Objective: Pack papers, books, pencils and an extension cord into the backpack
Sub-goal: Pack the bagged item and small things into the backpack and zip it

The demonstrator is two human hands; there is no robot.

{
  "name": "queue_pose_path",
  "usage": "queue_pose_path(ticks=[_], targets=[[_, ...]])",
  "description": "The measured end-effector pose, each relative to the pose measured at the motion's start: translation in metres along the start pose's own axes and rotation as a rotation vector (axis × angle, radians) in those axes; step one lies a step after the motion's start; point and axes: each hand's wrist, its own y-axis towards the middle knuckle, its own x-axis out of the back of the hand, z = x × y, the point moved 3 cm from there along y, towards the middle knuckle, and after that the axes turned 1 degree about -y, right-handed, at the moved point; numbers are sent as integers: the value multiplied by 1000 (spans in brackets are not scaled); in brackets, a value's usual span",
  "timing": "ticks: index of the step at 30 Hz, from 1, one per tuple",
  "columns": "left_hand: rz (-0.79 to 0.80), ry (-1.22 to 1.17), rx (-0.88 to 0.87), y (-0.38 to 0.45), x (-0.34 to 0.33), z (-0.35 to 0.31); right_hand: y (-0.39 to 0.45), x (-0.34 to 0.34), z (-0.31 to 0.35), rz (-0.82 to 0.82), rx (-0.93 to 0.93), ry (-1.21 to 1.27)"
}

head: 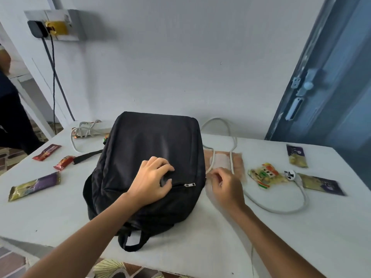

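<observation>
White table (60, 213) carries everything we see. At its left edge lies a gold and purple snack packet (34, 186), and farther back two small red packets (46, 151) (63, 162). Behind them, near the wall, we find a white power strip (94, 127) with its cord wound around it.

In the middle lies the black backpack (148, 157), flat, with its carry handle toward us and the front pocket zipper (189, 185) on top. Our left hand (151, 177) rests on the backpack, and its fingers are curled and grip the fabric just beside the zipper.

Just to the right of the backpack our right hand (225, 187) hangs above the table; it is blurred, the fingers look bent and narrow, and we cannot tell if they hold something. Beyond it lies a pinkish packet (239, 163), and the white extension cord (281, 210) runs over it, loops on the table and ends in a plug (290, 175). Near the plug lie an orange and green snack packet (265, 175) and two purple packets (297, 155) (323, 184). At the far right stands a blue door (331, 77).
</observation>
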Motion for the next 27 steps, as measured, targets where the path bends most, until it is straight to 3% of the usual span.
queue_pose_path(ticks=[4, 9, 13, 16, 21, 25, 27], targets=[[40, -50, -93, 40, -19, -35, -13, 22, -15, 36, -114, -164], [223, -16, -159, 79, -63, -73, -7, 64, -48, -81, -185, -298], [299, 25, -165, 94, -88, -87, 8, 82, -93, 210, -305, -524], [274, 1, -223, 97, -92, -91, 7, 81, -107, 378, -251, -684], [276, -90, -246, 99, -80, -81, 9, 82, -107, 222, -213, -785], [255, -130, -238, 91, -45, -50, 20, 95, -94, -42, -231, -602], [338, -132, -190, 82, -26, -28, 27, 96, -76, -158, -214, -501]])
